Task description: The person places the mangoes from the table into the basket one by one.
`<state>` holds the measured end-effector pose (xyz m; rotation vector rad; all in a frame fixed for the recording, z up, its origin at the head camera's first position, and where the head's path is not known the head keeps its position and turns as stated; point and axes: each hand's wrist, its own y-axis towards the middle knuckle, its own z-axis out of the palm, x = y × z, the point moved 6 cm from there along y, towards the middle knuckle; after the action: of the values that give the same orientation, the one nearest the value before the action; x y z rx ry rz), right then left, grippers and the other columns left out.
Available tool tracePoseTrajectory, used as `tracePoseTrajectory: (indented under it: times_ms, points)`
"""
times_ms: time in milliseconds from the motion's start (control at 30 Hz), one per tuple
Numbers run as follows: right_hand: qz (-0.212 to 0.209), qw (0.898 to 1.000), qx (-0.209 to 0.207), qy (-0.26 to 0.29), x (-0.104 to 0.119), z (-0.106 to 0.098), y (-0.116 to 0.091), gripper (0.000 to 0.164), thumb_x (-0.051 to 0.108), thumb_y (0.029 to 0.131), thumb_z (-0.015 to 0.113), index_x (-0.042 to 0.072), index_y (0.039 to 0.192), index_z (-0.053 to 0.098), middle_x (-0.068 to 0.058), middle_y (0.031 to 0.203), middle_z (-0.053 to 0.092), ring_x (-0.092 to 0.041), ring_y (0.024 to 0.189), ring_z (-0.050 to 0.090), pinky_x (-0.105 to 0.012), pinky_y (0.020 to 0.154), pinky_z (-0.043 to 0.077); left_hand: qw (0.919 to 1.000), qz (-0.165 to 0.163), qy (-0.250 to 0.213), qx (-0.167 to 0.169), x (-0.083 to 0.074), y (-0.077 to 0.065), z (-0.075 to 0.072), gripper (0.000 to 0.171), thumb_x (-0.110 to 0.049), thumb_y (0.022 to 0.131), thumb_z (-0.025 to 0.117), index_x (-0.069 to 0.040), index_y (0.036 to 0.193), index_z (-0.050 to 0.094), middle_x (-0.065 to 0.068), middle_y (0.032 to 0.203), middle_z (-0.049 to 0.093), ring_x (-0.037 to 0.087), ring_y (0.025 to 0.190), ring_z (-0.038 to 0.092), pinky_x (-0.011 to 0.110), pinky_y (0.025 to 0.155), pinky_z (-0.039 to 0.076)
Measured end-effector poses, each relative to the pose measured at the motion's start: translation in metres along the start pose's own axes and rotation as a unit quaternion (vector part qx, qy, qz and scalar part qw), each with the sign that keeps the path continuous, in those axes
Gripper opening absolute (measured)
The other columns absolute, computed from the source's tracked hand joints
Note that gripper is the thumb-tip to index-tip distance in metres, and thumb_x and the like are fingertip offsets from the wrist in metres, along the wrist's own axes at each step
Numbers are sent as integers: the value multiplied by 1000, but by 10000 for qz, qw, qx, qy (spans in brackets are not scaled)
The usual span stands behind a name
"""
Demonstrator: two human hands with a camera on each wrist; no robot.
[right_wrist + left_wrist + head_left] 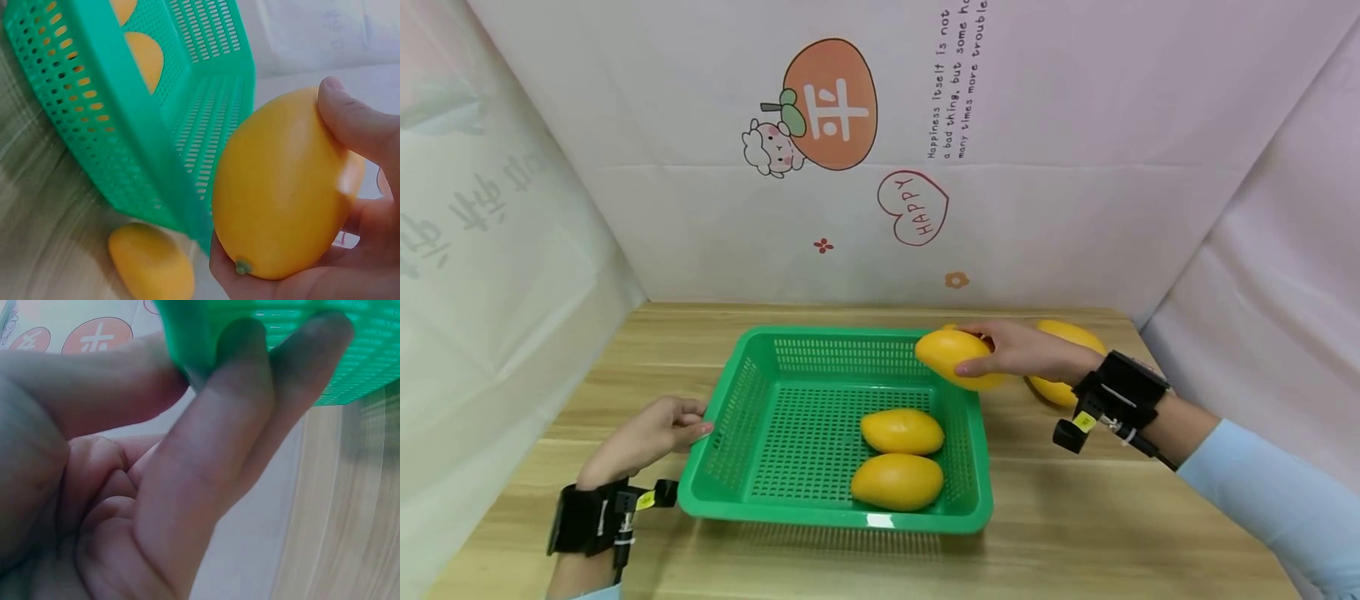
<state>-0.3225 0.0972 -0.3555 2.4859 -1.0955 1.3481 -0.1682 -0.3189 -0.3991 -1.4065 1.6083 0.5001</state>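
My left hand (658, 437) pinches the left rim of a green plastic basket (835, 517); in the left wrist view its thumb lies on one side of the rim and two fingers (206, 437) on the other. Two yellow mangoes (901, 432) lie inside the basket, towards its right side. Over the basket's far right corner, my right hand (1018, 350) holds another mango (951, 354). In the right wrist view that mango (284, 187) shows a green stem end, with the thumb on one side and fingers beneath.
More mangoes (1071, 337) lie on the wooden table (1075, 517) to the right of the basket, partly hidden by my right arm. One mango (152, 262) lies near the basket's outer wall in the right wrist view. A printed white cloth (1045, 208) hangs behind the table and along both sides.
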Motion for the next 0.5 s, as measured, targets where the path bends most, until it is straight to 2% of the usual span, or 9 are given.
tracePoseTrajectory:
  times_ms: [367,500]
  points:
    - [-58,9989,-76,-457,18,5,19,64,49,84,69,16,135,50,-3,112,62,-23,97,54,-41,91,46,9998,24,-134,110,-1,5,1,36,-13,98,55,13,121,52,20,98,72,26,92,68,35,80,60]
    - [8,9988,-23,-479,24,11,32,59,42,86,69,14,135,51,-4,113,62,-23,97,53,-41,90,47,9999,98,35,72,0,2,0,34,-14,98,55,13,118,53,18,93,72,25,91,67,35,80,60]
